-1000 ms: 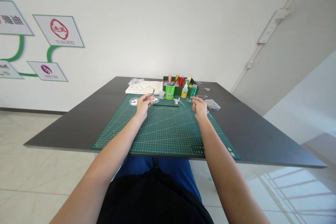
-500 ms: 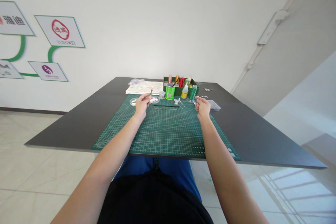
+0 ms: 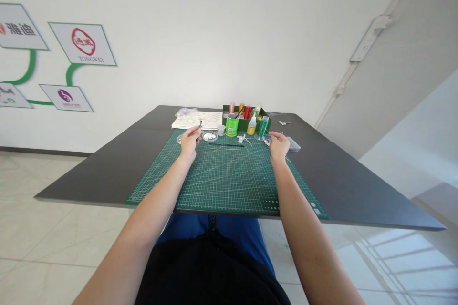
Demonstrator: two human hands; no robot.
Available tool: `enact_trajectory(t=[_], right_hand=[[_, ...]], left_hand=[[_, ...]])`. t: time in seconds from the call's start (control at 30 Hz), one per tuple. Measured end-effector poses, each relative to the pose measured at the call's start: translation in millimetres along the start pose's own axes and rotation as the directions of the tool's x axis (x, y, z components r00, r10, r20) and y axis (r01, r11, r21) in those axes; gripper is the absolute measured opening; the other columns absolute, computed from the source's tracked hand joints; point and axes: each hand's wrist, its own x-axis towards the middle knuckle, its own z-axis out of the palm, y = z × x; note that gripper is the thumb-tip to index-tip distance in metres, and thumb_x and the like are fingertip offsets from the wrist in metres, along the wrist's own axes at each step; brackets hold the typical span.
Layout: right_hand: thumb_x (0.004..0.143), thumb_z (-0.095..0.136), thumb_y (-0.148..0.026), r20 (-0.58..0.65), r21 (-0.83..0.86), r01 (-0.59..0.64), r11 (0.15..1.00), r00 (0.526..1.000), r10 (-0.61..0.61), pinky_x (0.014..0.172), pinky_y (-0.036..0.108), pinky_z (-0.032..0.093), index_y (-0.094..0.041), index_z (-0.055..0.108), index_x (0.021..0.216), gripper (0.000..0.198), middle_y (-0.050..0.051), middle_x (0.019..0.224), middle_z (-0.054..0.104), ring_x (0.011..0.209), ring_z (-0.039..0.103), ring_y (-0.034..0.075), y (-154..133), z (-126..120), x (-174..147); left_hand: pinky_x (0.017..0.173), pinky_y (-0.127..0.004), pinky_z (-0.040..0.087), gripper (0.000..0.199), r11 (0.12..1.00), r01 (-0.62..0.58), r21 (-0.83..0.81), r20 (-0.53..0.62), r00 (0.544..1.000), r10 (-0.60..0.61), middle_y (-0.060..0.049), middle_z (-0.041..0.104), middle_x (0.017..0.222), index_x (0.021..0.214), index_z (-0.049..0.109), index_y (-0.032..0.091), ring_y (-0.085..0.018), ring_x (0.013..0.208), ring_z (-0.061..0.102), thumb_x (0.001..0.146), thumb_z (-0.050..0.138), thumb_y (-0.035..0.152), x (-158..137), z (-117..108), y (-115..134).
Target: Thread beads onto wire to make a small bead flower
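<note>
My left hand (image 3: pixel 189 143) is closed in a pinch around a small green stem (image 3: pixel 201 124) with an orange tip, held upright above the left side of the cutting mat (image 3: pixel 222 176). My right hand (image 3: pixel 279 146) is raised over the mat's right side, thumb and fingers pinched together. Whatever lies between them is too fine to make out. Just left of its fingertips stands a spool of green thread (image 3: pixel 263 126). Beside my left hand sits a shallow round dish (image 3: pixel 210 137) with white pieces in it; another dish is partly hidden behind that hand.
Behind the mat stand a green can (image 3: pixel 232 125), a glue bottle (image 3: pixel 252 125) and a dark green box (image 3: pixel 225 108) of coloured spools. A black stick (image 3: pixel 226 144) lies on the mat. Scissors (image 3: pixel 283 123) and a clear plastic case (image 3: pixel 293 144) are at the right.
My left hand has moved a little to the left with the green stem, uncovering more of the round dish. My right hand has shifted slightly right.
</note>
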Motion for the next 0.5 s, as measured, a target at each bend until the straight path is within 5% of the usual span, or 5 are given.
enact_trajectory(t=[0.1, 0.5], right_hand=[[0.074, 0.058, -0.024, -0.11, -0.069, 0.044, 0.997, 0.993, -0.051, 0.044, 0.023, 0.029, -0.012, 0.073, 0.091, 0.026, -0.004, 0.053, 0.051, 0.045, 0.04, 0.011, 2.9, -0.6, 2.6], [0.078, 0.058, -0.022, -0.193, -0.202, 0.044, 0.978, 0.978, -0.084, 0.051, 0.027, 0.04, -0.011, 0.073, 0.101, 0.03, 0.001, 0.06, 0.057, 0.049, 0.048, 0.014, 4.6, -9.6, 7.2]], left_hand=[[0.046, -0.02, 0.029, 0.033, 1.0, -0.004, -0.012, -0.019, 1.0, 0.004, -0.005, 0.071, 0.077, 0.092, 0.073, 0.014, -0.007, 0.053, 0.049, 0.061, 0.078, 0.024, 1.7, -2.0, 0.4], [0.046, -0.019, 0.029, 0.032, 1.0, -0.025, -0.002, -0.062, 0.998, 0.025, -0.005, 0.071, 0.077, 0.092, 0.074, 0.014, -0.006, 0.052, 0.049, 0.063, 0.08, 0.025, 4.6, -4.9, 0.1]])
